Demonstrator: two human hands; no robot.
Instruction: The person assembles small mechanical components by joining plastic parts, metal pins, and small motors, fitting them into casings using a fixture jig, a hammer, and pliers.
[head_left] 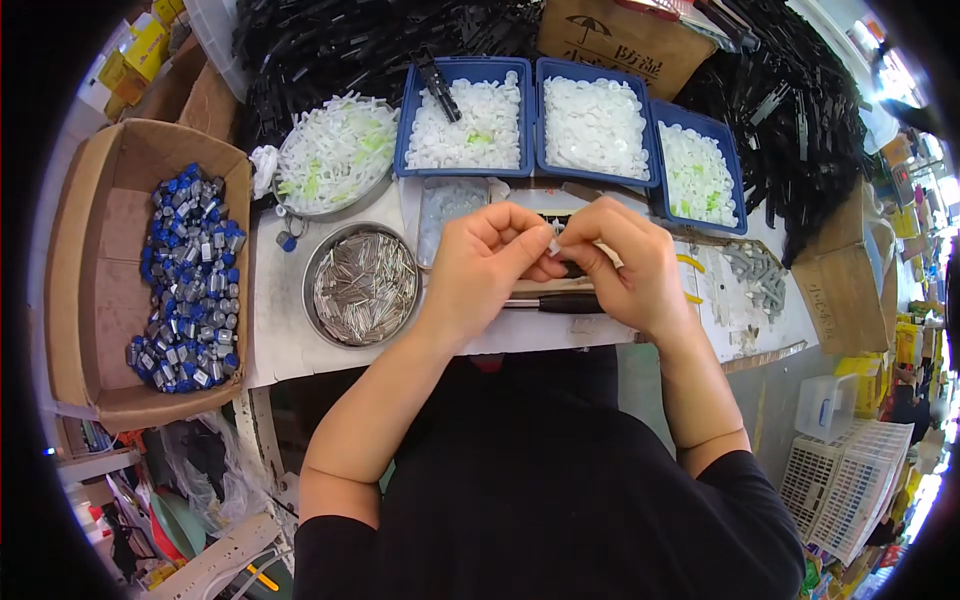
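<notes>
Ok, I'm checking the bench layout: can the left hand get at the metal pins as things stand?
Probably yes: the metal pins lie uncovered in an open bowl beside the left hand, though it is busy with a small white piece.

Small white piece (554, 246) between the hands (478, 262) (625, 262)

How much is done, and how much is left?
Maybe the blue-and-silver parts in the box are done, but I can't tell. The left hand and right hand pinch a tiny whitish piece. Lots seems left: many metal pins in the bowl, heaps of white bits in three blue trays.
</notes>
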